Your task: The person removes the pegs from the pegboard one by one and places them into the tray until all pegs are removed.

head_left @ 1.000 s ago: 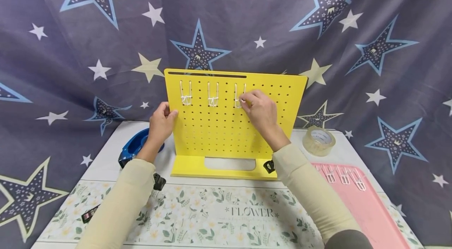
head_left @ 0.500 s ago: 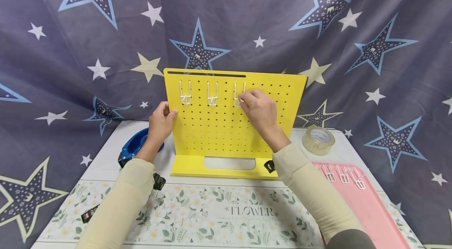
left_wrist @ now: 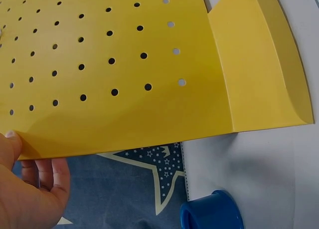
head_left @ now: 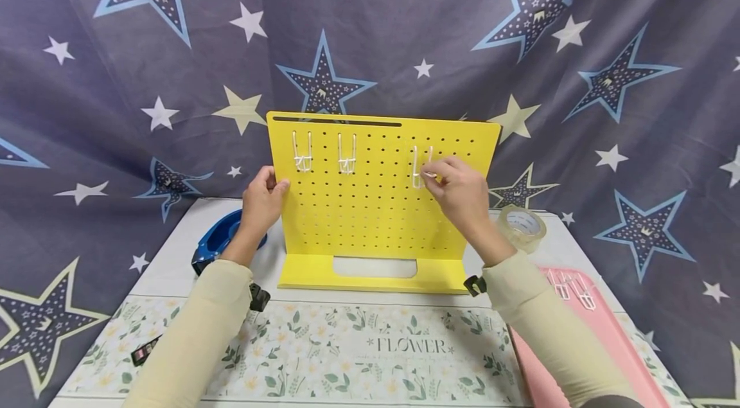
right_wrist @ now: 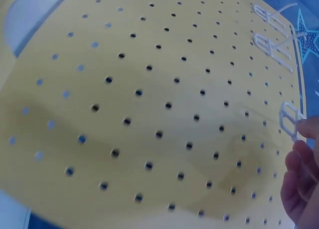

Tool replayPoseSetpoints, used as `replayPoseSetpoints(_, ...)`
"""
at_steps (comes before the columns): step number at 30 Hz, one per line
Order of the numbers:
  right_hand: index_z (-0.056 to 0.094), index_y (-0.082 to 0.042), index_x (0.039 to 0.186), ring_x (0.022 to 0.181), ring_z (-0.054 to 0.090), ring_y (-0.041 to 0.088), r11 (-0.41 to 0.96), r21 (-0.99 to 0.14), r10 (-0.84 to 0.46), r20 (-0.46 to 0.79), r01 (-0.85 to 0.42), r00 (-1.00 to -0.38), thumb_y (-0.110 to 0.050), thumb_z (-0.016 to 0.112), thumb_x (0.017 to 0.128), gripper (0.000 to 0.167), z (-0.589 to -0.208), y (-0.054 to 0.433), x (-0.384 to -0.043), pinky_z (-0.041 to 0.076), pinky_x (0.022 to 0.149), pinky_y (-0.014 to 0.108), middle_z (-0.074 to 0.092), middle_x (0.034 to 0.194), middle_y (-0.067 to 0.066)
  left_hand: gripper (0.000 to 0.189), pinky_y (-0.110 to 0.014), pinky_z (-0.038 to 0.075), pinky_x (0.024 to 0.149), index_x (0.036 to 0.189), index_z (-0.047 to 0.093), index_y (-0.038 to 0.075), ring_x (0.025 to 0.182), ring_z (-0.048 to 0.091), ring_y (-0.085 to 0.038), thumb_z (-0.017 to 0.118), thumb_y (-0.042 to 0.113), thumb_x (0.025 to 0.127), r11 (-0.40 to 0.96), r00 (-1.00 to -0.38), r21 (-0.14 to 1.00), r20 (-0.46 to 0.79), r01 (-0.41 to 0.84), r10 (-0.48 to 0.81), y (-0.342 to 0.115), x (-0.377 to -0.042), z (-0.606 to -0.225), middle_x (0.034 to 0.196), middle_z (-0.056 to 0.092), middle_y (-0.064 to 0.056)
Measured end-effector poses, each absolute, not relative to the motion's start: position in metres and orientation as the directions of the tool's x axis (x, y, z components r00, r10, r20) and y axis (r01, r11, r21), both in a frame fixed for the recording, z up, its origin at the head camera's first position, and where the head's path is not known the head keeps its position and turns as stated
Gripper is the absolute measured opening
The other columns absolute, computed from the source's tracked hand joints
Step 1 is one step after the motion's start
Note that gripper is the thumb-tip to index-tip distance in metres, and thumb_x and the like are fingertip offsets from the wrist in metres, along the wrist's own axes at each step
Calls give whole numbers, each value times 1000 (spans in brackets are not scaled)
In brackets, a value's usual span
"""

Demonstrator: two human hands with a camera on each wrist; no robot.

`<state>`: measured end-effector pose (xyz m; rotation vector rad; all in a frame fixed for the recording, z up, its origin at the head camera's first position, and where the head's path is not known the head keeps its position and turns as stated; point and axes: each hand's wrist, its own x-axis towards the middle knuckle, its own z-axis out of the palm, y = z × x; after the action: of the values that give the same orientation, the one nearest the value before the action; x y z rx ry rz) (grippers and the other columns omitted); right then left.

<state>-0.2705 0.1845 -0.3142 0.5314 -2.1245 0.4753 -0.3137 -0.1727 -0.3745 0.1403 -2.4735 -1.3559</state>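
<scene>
A yellow pegboard [head_left: 347,221] stands upright on its base. My left hand [head_left: 263,202] grips its left edge, thumb on the front; in the left wrist view the fingers [left_wrist: 61,181] curl behind that edge. With my right hand [head_left: 459,193] I pinch a white wire hook [head_left: 415,170] against the upper right part of the board. The right wrist view has this hook [right_wrist: 285,120] at the fingertips; whether its ends sit in holes I cannot tell. Two like hooks, a left one [head_left: 302,157] and another [head_left: 347,159], hang in the top rows.
A pink tray [head_left: 613,331] at the right bears more white hooks [head_left: 585,295], partly behind my right sleeve. Behind it stands a roll of clear tape [head_left: 522,228]. A blue tape dispenser [head_left: 216,241] is left of the board. A small dark object [head_left: 144,351] lies front left.
My right hand has moved right and slightly down with the hook, away from the third place in the top row. My left hand stays on the edge.
</scene>
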Motion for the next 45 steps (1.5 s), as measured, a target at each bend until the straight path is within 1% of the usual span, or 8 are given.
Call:
replayPoseSetpoints(3,79,-18,90,68,68,19,842,-180,-187,786,-508,-589,-15,79,87,4,-318,201,-266,53,60,34,75,89,1,25,-38,52,84,126,55,11,101,64,-29,55,27,106,547,-945,835,226,63,-235,-172,-313,-374,110,65,-14)
replayPoseSetpoints(7,79,-17,88,63,62,17,837,-207,-195,752,-507,-629,-13,81,85,6,-325,225,-258,48,59,33,74,84,2,26,-40,52,86,126,55,11,102,64,-30,55,27,106,547,-946,835,219,56,-237,-172,-314,-373,110,65,-14)
replayPoseSetpoints(12,79,-15,86,60,60,17,845,-231,-212,683,-483,-699,-10,83,81,8,-339,255,-246,44,58,32,73,78,4,26,-40,52,87,127,55,11,101,64,-30,55,27,106,545,-949,837,211,51,-235,-172,-314,-374,111,65,-14)
replayPoseSetpoints(15,79,-16,86,61,62,17,862,-233,-225,621,-451,-751,-12,84,81,8,-347,272,-237,44,56,29,74,78,3,27,-40,52,88,127,55,11,101,63,-29,55,28,106,544,-948,838,209,48,-239,-173,-313,-373,110,64,-14)
replayPoseSetpoints(20,79,-18,86,67,66,15,868,-261,-235,534,-423,-812,-12,82,82,8,-362,301,-222,50,61,30,73,79,0,26,-39,50,87,127,55,11,100,62,-30,56,27,106,546,-946,836,219,54,-241,-173,-313,-372,108,63,-14)
replayPoseSetpoints(26,78,-18,85,65,63,5,882,-302,-235,386,-363,-892,-13,80,84,6,-385,334,-201,52,61,26,74,75,-6,26,-38,51,87,127,55,11,101,63,-29,56,27,106,544,-947,837,216,55,-237,-171,-313,-373,109,64,-14)
replayPoseSetpoints(38,75,-27,80,69,57,-9,868,-385,-265,178,-315,-948,-16,81,83,13,-433,382,-163,50,63,22,71,75,-16,26,-36,50,83,127,56,10,100,64,-29,55,26,106,565,-943,821,248,83,-223,-171,-313,-374,109,65,-14)
replayPoseSetpoints(45,74,-27,80,68,56,-9,850,-418,-289,139,-321,-947,-16,81,83,14,-451,393,-150,48,62,22,70,74,-18,26,-38,52,86,127,56,11,103,65,-30,55,26,106,556,-943,828,237,71,-233,-171,-314,-375,112,66,-14)
